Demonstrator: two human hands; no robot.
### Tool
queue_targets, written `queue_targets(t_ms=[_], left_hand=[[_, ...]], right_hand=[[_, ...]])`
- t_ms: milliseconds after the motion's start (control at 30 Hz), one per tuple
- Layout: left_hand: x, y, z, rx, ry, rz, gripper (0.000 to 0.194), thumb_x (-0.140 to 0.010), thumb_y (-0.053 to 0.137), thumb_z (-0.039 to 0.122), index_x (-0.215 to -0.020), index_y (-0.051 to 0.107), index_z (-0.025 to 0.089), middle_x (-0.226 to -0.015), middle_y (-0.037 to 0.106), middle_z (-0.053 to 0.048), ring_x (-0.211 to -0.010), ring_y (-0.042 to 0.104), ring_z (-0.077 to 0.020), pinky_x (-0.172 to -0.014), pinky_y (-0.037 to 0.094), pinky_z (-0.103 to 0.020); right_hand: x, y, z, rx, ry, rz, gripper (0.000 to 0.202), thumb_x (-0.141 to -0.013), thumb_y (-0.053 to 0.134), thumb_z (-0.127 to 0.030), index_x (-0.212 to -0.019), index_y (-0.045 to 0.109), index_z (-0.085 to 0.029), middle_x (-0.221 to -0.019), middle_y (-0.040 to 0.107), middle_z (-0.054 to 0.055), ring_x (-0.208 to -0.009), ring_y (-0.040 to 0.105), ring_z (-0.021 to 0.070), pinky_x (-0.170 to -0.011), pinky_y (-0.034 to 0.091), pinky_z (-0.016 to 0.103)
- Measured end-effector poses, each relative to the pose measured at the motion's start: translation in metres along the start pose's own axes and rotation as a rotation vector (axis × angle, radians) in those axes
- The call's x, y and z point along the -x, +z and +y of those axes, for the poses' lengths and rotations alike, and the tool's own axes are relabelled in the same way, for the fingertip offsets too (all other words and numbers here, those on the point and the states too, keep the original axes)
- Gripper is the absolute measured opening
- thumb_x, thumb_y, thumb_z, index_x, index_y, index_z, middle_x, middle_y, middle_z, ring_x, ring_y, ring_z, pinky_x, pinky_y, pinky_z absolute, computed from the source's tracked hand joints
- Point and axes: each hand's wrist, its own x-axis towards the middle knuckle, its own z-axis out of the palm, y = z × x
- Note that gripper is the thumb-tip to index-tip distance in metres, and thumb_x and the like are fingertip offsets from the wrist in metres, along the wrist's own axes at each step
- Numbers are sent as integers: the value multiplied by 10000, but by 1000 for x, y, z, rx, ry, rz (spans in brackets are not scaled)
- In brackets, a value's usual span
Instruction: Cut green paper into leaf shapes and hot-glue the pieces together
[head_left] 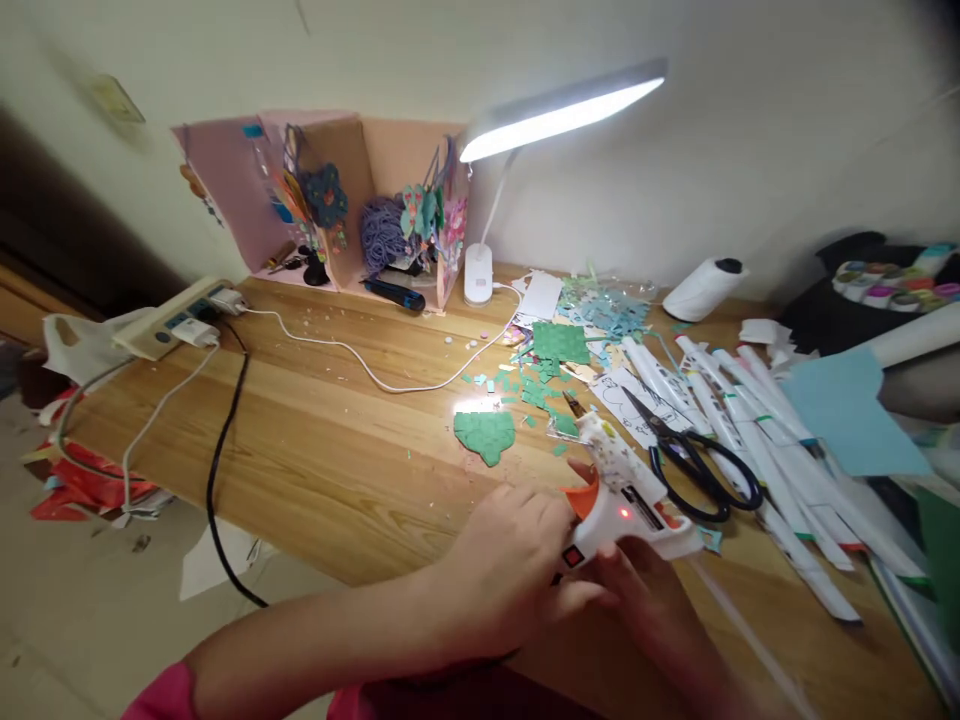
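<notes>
While the left hand (517, 540) curls around the handle of the white glue gun (622, 515) in the head view, the right hand (637, 590) has its thumb by the gun's lower side. Its other fingers are mostly hidden, so I cannot tell if it grips too. The gun is over the wooden table (337, 430), with a little red light on.

Left of the gun lies a green woven piece (485, 433), flat and apart from it. Just past the gun's tip are lots of green scraps (536, 388), which crowd that spot. Black scissors (686, 450) lie right beside the gun, on its right, and a messy pile of white markers (780, 450) is past them. Far behind the gun are a bright lamp (562, 118), a spool of white thread (703, 290) and a dark box cutter (394, 293). Far left of it, a black cord (217, 470) hangs over the table's edge near a power strip (180, 315).
</notes>
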Motion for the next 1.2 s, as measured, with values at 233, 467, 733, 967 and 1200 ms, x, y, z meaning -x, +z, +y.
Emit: queue_targets(t_ms=[233,467,733,967,1200], left_hand=[[46,-7,-14,85,-168,158,155,-891,471,269,-1002,564,215,-947,650,-55,-878,580,-199,-742,460,-313],[108,-92,-123,-392,-718,346,279,-914,343,365,-985,552,194,-992,616,-92,-919,560,-283,-786,426,-396],[144,-152,-205,-529,-787,314,311,-844,418,431,-825,618,193,-850,619,-70,-960,539,-329,-796,390,-406],[54,-98,-116,-346,-450,426,336,-909,345,362,-1062,574,170,-1094,589,-121,-1060,517,-272,-928,374,-412],[-44,-40,-96,-56,-263,80,429,-619,757,354,-957,586,152,-950,620,-90,-893,559,-252,-766,421,-344]], right_hand=[[2,19,2,-50,-24,-423,352,-785,646,-407,-1112,595,-287,-959,631,55,-917,594,232,-793,507,387],[8,28,-7,2,48,-620,409,-872,548,-370,-1274,500,-318,-1132,503,62,-908,545,177,-815,479,358],[4,24,-8,-24,2,-570,206,-900,514,-333,-1080,587,-269,-1077,501,43,-858,537,155,-764,462,303],[-1,23,-12,-47,-40,-530,154,-911,495,-321,-955,604,-222,-913,502,17,-750,510,125,-696,443,262],[-11,13,-14,-23,-64,-430,162,-901,511,-332,-893,601,-197,-859,509,7,-683,492,111,-650,422,248]])
